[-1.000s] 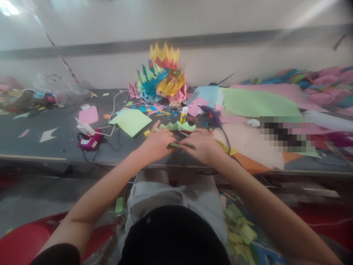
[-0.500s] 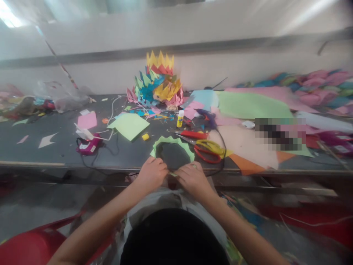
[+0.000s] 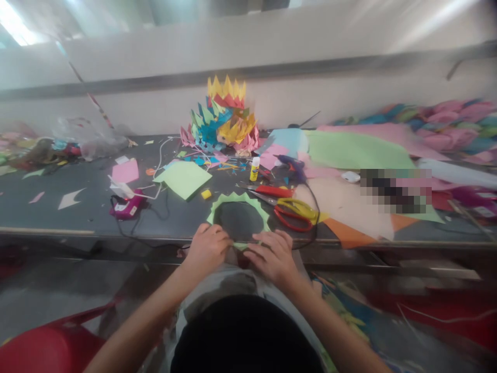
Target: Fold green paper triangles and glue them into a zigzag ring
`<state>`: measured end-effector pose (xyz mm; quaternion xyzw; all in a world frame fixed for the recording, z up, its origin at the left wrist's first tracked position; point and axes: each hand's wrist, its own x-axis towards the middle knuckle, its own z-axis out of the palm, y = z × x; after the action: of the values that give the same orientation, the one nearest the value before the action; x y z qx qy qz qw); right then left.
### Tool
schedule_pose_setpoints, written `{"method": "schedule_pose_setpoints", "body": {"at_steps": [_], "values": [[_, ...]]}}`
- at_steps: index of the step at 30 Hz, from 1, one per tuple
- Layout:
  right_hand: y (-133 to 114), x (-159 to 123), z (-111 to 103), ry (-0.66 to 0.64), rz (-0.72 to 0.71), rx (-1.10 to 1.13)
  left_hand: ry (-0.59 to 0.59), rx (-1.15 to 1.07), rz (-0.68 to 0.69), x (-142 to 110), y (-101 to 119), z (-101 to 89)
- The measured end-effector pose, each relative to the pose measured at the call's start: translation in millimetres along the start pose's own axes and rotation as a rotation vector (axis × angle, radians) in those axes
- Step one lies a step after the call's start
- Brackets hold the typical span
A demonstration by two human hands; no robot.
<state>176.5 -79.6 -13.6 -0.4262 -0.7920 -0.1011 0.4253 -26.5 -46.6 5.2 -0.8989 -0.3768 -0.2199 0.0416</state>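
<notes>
Crown point(image 3: 237, 198), green paper, closed into a ring with pointed teeth: located at the front edge of the table point(image 3: 77, 217), directly before the person. Its near side meets the edge, between the two hands; the dark tabletop shows through the ring.

Left hand point(image 3: 208, 249): fingers curled together and clamped on the near left part of the band. Right hand point(image 3: 274, 256): fingers slightly apart, tips at the near right part of the band; whether they grip it cannot be determined, the thumb being hidden.

Scissors point(image 3: 282, 202), with a yellow and a red loop, lie just right of the ring. Beyond it, a glue stick point(image 3: 254, 171) stands upright, capped in white. A yellow block point(image 3: 205, 194) sits just beyond the ring's left side, near a flat green sheet point(image 3: 184, 178). Finished pieces in several colours form a pile point(image 3: 229, 124) near the wall point(image 3: 310, 98). A purple glue gun point(image 3: 293, 167) lies right of the glue stick.
</notes>
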Motion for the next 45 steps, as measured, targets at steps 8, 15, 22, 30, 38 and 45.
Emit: {"method": "schedule_pose_setpoints", "body": {"at_steps": [8,15,22,30,38,45], "values": [[15.2,-28.0,-7.3,0.104,0.233,0.179,0.360,-0.326,-0.297,-4.7,-26.8,-13.5],[20.4,-54.8,6.9,0.106,0.635,0.363,0.651,-1.265,-0.734,16.3,-56.3,17.1],[36.2,-43.4,-20.0,0.339,0.817,0.424,0.739,-1.468,-0.816,25.7,-62.4,28.3],[55.8,-48.0,-62.8,0.464,0.912,0.192,0.748,-1.538,-0.843,20.9,-63.9,30.6],[71.5,-65.7,-67.5,0.535,1.042,0.088,0.752,-1.464,-0.832,22.0,-65.3,33.2],[72.6,-65.1,-60.9,0.615,1.068,0.074,0.658,-1.219,-0.699,17.4,-57.0,37.9]]}}
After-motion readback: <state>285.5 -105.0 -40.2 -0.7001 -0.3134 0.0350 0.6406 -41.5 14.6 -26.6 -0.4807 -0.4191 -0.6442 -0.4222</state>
